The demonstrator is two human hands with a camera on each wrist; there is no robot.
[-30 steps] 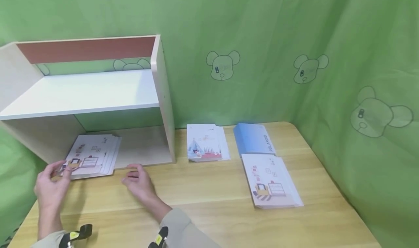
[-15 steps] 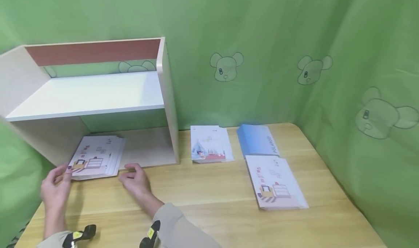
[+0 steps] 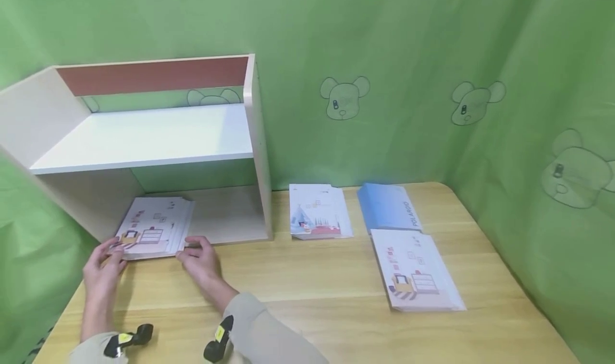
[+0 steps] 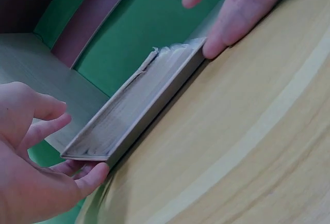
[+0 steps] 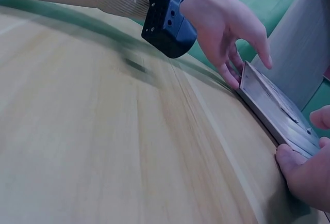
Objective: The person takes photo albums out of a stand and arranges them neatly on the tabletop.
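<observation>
A white book (image 3: 156, 222) with a printed room drawing lies on the shelf unit's lower board at the left, its front edge close to the table. Its page edges (image 4: 129, 105) show in the left wrist view, with clear plastic at the far end. My left hand (image 3: 103, 265) is at the book's near left corner, fingertips touching it while some fingers stay raised. At the near right corner, my right hand (image 3: 202, 262) has its fingers loosely bent, fingertips at the book's edge. The book sits between the two hands.
The wooden shelf unit (image 3: 259, 156) has a white upper board (image 3: 149, 134) above the hands. To its right on the table are a white book with a tent drawing (image 3: 317, 212), a blue book marked POLAROID (image 3: 389, 206) and another white book (image 3: 415, 270). Green curtain (image 3: 384, 49) hangs behind.
The whole view has shifted, so everything appears farther right. My right hand has come closer to the book and now meets its right corner. The left hand stays at the left corner.
</observation>
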